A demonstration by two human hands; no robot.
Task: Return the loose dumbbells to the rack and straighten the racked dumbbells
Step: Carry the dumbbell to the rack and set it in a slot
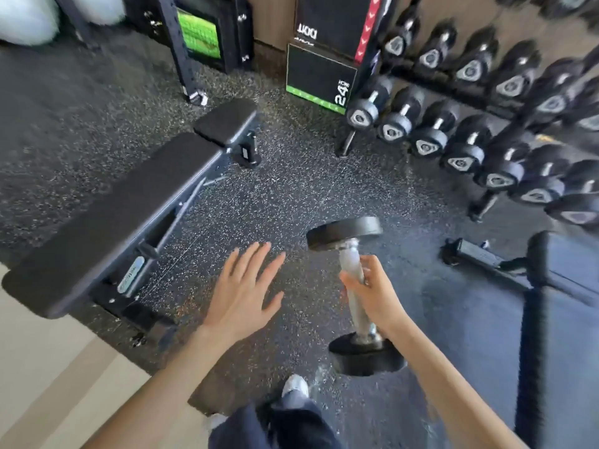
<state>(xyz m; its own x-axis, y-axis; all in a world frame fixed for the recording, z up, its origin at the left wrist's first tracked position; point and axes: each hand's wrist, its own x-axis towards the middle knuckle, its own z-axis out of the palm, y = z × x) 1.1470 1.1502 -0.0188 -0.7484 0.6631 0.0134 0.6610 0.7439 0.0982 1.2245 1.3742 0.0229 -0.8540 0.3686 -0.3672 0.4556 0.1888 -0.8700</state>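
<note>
I see the speckled rubber floor (259, 196) filling most of the view, with a padded bench (123, 218) lying across the left and the rack (505, 102) running along the far right, its two rows of black dumbbells (431, 137) end-on toward me. I judge the move ahead turns on this: the rack lies up and to the right of my hands, well apart from them, and my right hand (372, 293) is the nearer one and is wrapped around the chrome handle of the loose dumbbell (356, 296), carried above the floor near the middle. Its long axis runs near to far, almost upright in view, so it roughly matches the way the racked ones point. It has round black heads and a bright, slightly blurred handle. My left hand (246, 290) is spread flat and holds nothing.
</note>
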